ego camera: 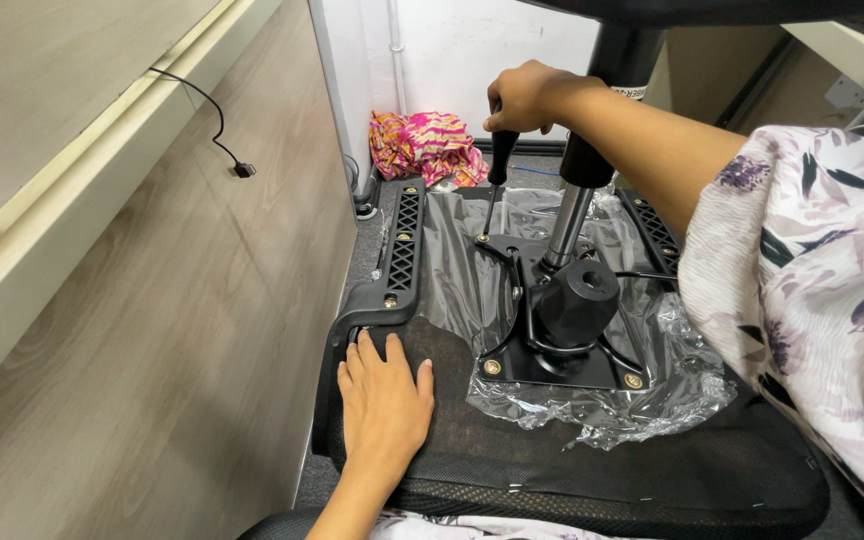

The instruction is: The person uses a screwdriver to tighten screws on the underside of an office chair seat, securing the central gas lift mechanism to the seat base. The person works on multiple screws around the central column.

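Head view: right hand [524, 97] is clenched round the black handle of a screwdriver [497, 170], held upright so its tip meets a screw at the far corner of the black metal mounting plate [562, 368]. Left hand [384, 400] lies flat with fingers spread on the upturned chair seat [552, 470], gripping nothing, seemingly to steady it. Crinkled clear plastic wrap [652, 400] spreads under the plate, between both hands; the gas-lift cylinder [572, 215] rises just beside the screwdriver.

Bright, even indoor light; glare on crumpled clear plastic sheet [592, 400]; soft shadows; sharp centre, slightly blurred floral sleeve [812, 300] at right edge.
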